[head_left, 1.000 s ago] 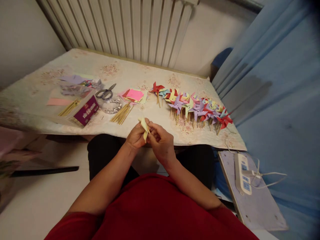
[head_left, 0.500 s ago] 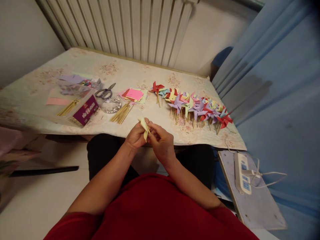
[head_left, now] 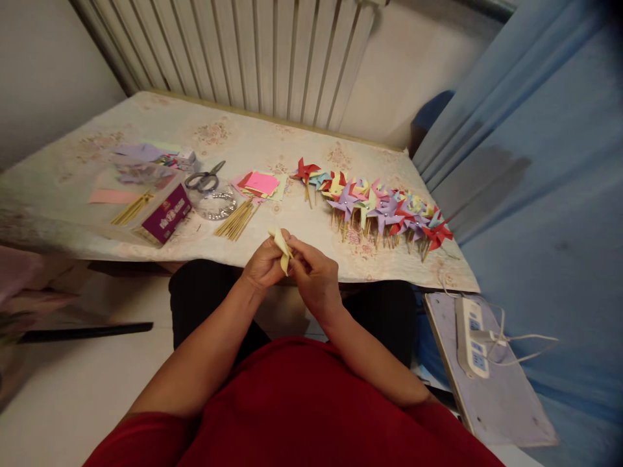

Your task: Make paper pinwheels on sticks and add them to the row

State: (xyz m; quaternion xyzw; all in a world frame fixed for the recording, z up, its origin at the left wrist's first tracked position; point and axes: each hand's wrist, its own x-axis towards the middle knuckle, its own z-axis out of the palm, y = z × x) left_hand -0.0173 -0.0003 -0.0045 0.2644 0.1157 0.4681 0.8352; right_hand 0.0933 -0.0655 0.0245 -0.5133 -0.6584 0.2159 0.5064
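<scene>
Before the table (head_left: 253, 139), yellow paper (head_left: 281, 248) held roughly upright

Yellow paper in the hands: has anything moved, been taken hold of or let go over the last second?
Nothing visibly changed. The left hand and right hand pinch the folded yellow paper at the near edge of the table, as before. The pinwheels, bamboo sticks and scissors lie where they were.
</scene>
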